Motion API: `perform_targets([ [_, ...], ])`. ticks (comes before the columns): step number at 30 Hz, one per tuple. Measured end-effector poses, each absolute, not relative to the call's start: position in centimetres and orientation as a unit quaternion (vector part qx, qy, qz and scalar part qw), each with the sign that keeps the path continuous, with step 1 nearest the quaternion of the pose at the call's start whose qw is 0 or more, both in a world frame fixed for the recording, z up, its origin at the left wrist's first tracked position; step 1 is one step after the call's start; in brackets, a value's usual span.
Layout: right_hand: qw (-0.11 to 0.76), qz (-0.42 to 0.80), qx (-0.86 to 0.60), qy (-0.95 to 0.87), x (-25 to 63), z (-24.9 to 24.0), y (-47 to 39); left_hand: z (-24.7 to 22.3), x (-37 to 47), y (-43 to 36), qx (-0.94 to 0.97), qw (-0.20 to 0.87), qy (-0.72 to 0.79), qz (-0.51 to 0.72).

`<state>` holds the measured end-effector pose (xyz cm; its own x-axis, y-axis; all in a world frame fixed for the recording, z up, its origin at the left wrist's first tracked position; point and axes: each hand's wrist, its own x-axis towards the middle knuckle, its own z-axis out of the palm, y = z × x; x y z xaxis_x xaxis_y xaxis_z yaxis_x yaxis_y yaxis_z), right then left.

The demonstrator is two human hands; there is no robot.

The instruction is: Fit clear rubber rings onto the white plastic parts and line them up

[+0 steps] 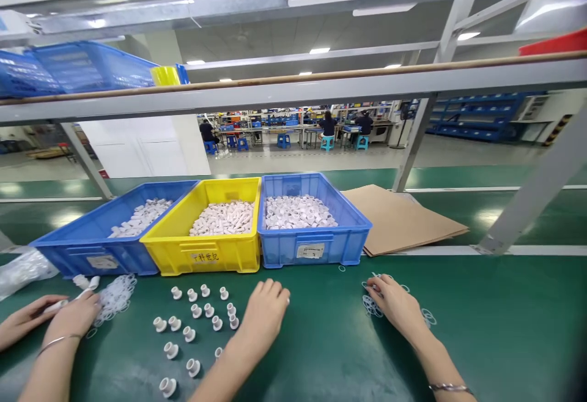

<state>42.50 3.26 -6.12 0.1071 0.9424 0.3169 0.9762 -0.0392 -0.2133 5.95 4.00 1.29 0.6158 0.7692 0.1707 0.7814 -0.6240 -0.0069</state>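
Note:
My left hand (263, 311) is over the green table, its fingers curled down and together. A small white bit shows by its fingertips, but what it holds is hidden. Left of it, several white flanged plastic fittings (170, 350) stand in loose rows, one partly covered by my forearm. Further right, my right hand (395, 304) has its fingers pinched at a small pile of thin translucent sealing rings (372, 307), with a ring at the fingertips. More rings (428, 317) lie scattered beside that hand.
Behind the fittings stand a blue bin (316, 249), a yellow bin (202, 261) and another blue bin (105, 261), all holding white parts. Cardboard sheets (406, 218) lie at right. A co-worker's hands (76, 316) work at left near a ring heap (117, 298). A shelf beam (293, 93) crosses above.

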Motion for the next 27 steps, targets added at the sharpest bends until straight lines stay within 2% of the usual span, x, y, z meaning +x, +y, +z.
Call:
perform_targets([
  [4,0.194,-0.045,-0.710,-0.675,42.8,-6.6,3.5,3.0,1.5,7.3,-0.870,0.078,-0.487,0.009],
  [13,0.216,-0.040,-0.702,-0.677,43.0,-8.0,4.2,1.7,-1.6,9.0,-0.861,0.063,-0.501,0.057],
  [20,0.214,-0.010,-0.687,-0.694,43.9,-8.5,4.7,4.0,-0.9,8.4,-0.873,0.083,-0.480,0.010],
  [23,0.211,-0.009,-0.691,-0.691,44.0,-8.5,4.6,6.8,-0.1,7.8,-0.883,0.096,-0.459,-0.026],
  [27,0.226,-0.035,-0.695,-0.682,43.3,-8.1,4.2,11.3,0.0,10.1,-0.852,0.135,-0.488,-0.135],
])
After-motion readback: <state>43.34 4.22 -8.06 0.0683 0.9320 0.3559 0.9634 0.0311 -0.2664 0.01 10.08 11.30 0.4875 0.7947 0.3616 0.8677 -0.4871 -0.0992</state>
